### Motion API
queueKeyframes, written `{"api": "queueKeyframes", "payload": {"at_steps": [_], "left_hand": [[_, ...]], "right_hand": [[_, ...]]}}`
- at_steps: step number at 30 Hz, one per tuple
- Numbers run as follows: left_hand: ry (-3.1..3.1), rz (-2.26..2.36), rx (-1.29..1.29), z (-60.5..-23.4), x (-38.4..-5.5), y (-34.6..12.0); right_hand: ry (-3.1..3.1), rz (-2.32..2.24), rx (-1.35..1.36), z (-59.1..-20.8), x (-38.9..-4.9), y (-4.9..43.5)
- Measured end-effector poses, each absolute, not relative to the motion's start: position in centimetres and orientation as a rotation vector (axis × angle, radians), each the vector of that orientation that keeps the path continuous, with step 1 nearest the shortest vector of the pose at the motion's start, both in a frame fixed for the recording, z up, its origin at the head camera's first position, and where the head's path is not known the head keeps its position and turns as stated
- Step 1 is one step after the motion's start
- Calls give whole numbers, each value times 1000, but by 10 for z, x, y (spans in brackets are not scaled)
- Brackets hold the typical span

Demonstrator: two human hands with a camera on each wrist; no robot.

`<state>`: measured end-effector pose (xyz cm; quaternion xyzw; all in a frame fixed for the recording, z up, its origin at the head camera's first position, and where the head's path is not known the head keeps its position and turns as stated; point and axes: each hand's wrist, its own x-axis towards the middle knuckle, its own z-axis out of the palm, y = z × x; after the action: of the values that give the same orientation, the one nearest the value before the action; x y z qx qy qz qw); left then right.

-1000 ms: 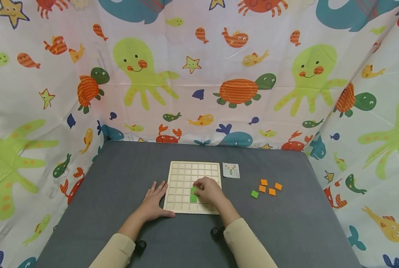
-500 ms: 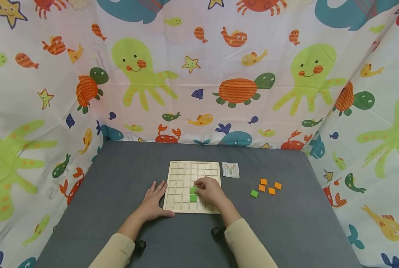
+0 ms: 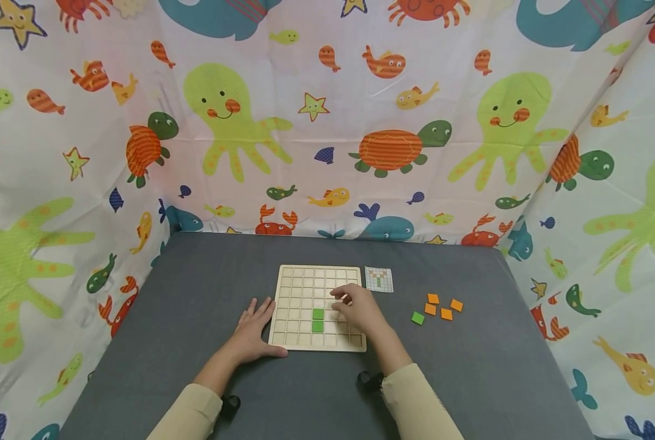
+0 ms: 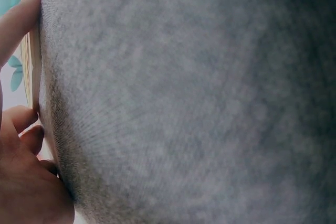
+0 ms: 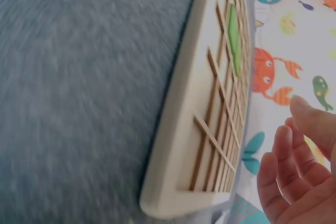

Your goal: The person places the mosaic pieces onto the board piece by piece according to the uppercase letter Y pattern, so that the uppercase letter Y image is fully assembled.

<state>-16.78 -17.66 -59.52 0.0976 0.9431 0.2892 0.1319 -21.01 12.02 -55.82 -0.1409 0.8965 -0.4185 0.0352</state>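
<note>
Wooden grid board (image 3: 298,305), flat before the person!
Left hand (image 3: 248,337) spread against the board's left edge, right hand (image 3: 362,310) over its right side, thumb and fingers parted: both grips loose! Small card (image 3: 379,279) just beside the upper right corner, two green tiles (image 3: 318,326) in cells, four orange tiles (image 3: 446,314) and one loose green tile (image 3: 418,318) off right.

One board (image 3: 297,299), two green tiles (image 3: 318,314) in it, left of right grip (image 3: 358,308). Right of that grip: four orange tiles (image 3: 446,314), one loose green tile (image 3: 418,318). Beyond it, one card (image 3: 379,280).

Board (image 3: 294,305) wooden (smooth, matt); tablecloth (image 3: 217,256) grey fabric, matt
</note>
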Motion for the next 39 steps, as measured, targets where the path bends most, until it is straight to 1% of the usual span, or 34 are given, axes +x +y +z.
{"api": "queueKeyframes", "payload": {"at_steps": [14,23,29,39], "left_hand": [[2732,819,273,-598,-168,-177],[2743,812,273,-597,-167,-177],[2749,836,276,-597,-166,-177],[2752,831,279,-599,-168,-177]], "right_hand": [[2859,-1323,-339,-547,-197,151],[2905,-1353,-256,-551,-190,177],[2981,-1334,-252,-558,-188,197],[2959,-1326,-82,-561,-185,231]]}}
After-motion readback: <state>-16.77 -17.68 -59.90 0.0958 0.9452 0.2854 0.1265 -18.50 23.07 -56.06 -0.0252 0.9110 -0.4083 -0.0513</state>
